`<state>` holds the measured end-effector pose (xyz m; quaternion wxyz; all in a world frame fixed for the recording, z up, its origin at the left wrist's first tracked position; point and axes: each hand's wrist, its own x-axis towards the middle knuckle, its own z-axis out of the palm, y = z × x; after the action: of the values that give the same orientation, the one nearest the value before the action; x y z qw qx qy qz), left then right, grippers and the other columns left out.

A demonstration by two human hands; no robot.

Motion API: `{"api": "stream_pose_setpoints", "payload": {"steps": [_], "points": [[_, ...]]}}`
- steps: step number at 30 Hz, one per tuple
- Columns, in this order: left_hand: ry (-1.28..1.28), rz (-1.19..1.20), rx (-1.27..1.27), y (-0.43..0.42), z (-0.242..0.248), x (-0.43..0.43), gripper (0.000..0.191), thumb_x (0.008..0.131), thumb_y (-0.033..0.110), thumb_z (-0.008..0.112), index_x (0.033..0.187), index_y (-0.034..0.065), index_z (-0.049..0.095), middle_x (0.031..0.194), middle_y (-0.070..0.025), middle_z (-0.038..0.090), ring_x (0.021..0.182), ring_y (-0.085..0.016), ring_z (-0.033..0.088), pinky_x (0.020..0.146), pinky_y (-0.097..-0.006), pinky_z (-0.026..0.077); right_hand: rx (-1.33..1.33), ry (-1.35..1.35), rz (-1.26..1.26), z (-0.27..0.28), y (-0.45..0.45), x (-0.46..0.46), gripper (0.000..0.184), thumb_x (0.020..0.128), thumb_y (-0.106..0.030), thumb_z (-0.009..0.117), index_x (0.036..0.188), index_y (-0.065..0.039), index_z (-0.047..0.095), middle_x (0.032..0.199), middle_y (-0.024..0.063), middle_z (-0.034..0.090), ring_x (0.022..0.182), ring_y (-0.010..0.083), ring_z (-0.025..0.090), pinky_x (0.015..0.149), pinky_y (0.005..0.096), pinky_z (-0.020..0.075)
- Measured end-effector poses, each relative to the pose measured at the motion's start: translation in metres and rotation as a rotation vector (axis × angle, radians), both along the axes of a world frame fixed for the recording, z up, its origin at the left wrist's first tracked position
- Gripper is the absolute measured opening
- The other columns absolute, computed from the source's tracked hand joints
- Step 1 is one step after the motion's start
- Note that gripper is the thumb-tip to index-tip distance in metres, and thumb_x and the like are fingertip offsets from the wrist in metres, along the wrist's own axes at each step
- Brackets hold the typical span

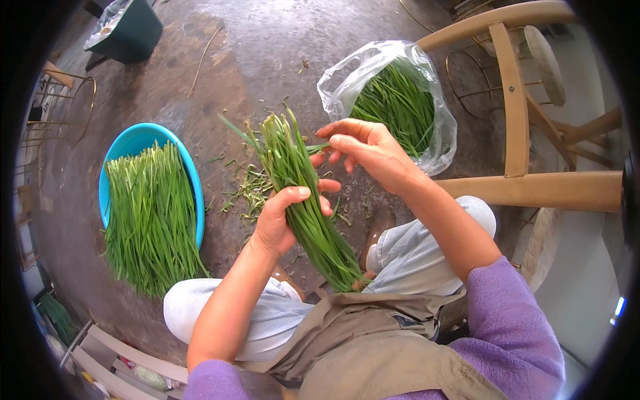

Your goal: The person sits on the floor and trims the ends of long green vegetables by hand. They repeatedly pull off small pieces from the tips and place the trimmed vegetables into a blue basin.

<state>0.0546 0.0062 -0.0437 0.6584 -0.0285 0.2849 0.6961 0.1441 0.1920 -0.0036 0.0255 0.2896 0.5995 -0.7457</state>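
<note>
My left hand (pixel 282 220) grips a thick bunch of Chinese chives (pixel 310 220) around its middle. The pale cut ends point up and away from me, and the leafy ends hang toward my lap. My right hand (pixel 367 150) is beside the upper part of the bunch, with thumb and forefinger pinched on a single green chive leaf (pixel 317 148) that sticks out sideways. To my left, a blue plastic basin (pixel 200 200) holds many chives (pixel 150 220) laid side by side, their leaves spilling over the near rim. A clear plastic bag (pixel 442 145) of loose chives (pixel 400 100) stands beyond my right hand.
Chive trimmings (pixel 254 190) lie scattered on the dark floor (pixel 240 65) under the bunch. A wooden chair frame (pixel 515 100) rises close on my right. Far left stands a dark green bin (pixel 132 35) with a bag liner. A pale slatted rack (pixel 130 357) is at lower left.
</note>
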Motion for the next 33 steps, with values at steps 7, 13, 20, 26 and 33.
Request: {"api": "stream_pose_setpoints", "payload": {"steps": [7, 13, 20, 26, 33], "points": [[0.047, -0.136, 0.001, 0.001, 0.001, 0.008, 0.061, 0.084, 0.027, 0.061, 0.136, 0.0033, 0.041, 0.092, -0.0127, 0.060, 0.067, -0.016, 0.057, 0.067, -0.0344, 0.050, -0.015, 0.113, -0.138, -0.008, -0.009, 0.000, 0.030, 0.089, -0.025, 0.068, 0.108, -0.002, 0.064, 0.092, 0.0025, 0.066, 0.076, 0.0059, 0.058, 0.064, 0.0209, 0.0436], [0.130, 0.024, -0.154, -0.001, 0.006, 0.015, 0.054, 0.088, 0.026, 0.062, 0.134, 0.0065, 0.043, 0.100, -0.0118, 0.061, 0.078, -0.019, 0.062, 0.072, -0.0351, 0.054, 0.025, 0.018, -0.187, -0.007, -0.004, 0.007, 0.023, 0.084, -0.022, 0.074, 0.096, -0.004, 0.069, 0.082, -0.0011, 0.066, 0.070, 0.0056, 0.056, 0.061, 0.0215, 0.0427], [0.328, 0.165, -0.257, 0.004, 0.007, 0.023, 0.021, 0.088, 0.012, 0.065, 0.105, 0.0006, 0.059, 0.090, -0.0086, 0.065, 0.077, -0.016, 0.063, 0.069, -0.0299, 0.054, 0.013, 0.097, -0.195, -0.013, -0.004, 0.021, 0.019, 0.084, -0.019, 0.074, 0.094, -0.003, 0.070, 0.080, -0.0007, 0.064, 0.067, 0.0062, 0.054, 0.061, 0.0213, 0.0419], [0.484, 0.250, -0.357, 0.004, 0.004, 0.030, 0.018, 0.088, 0.012, 0.066, 0.101, 0.0002, 0.060, 0.086, -0.0100, 0.066, 0.070, -0.015, 0.063, 0.065, -0.0274, 0.053, -0.038, 0.122, -0.295, -0.019, 0.004, 0.023, 0.019, 0.087, -0.021, 0.070, 0.092, -0.002, 0.070, 0.080, 0.0018, 0.066, 0.066, 0.0060, 0.056, 0.059, 0.0206, 0.0438], [0.457, 0.242, -0.358, 0.006, 0.003, 0.030, 0.020, 0.088, 0.011, 0.066, 0.104, 0.0005, 0.059, 0.089, -0.0106, 0.067, 0.073, -0.015, 0.064, 0.065, -0.0274, 0.053, 0.107, 0.113, -0.263, -0.017, 0.005, 0.018, 0.037, 0.097, -0.033, 0.056, 0.115, -0.003, 0.063, 0.102, 0.0067, 0.066, 0.096, 0.0143, 0.061, 0.080, 0.0296, 0.0483]]}}
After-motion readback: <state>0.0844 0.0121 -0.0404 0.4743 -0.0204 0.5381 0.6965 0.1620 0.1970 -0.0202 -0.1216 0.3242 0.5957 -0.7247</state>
